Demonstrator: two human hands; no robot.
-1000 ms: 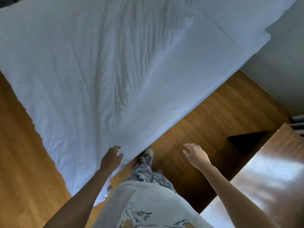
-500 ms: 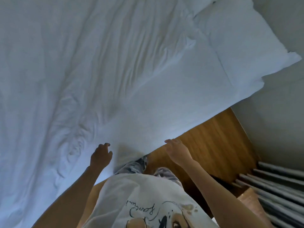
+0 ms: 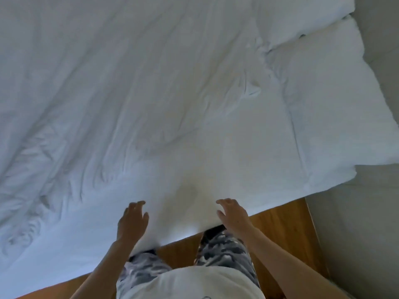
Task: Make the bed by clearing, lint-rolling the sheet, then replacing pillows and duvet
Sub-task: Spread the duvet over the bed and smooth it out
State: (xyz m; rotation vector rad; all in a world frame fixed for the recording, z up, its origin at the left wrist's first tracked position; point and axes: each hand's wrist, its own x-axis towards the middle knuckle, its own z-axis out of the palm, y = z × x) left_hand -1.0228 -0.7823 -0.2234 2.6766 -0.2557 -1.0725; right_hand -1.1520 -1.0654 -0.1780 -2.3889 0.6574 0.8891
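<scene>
Left hand out over the near edge of the duvet, fingers loosely spread and slightly curled, holding nothing; whether the fingertips touch the cloth cannot be told. Right hand alongside it, also relaxed and spread, palm down, holding nothing; it sits at the duvet's edge, where the cloth meets the floor. A stretch of duvet edge lies between the two hands, and there the cloth bulges a little and drops toward the legs. Both forearms bare, reaching forward from the bottom of the view. Duvet white, spread across nearly the whole view, heavily creased on the left and through the middle, smoother near the hands. Its near edge runs on a slant from lower left up to the right. Two white pillows at the upper right: one pillow large and lying along the right side, its corner reaching the wall; a second pillow above it, partly cut off by the top of the view. They touch each other, a dark gap at their junction. Floor is wood, orange-brown, showing below the duvet edge. Patterned grey trousers and a white shirt at the bottom centre. Grey wall down the right side.
</scene>
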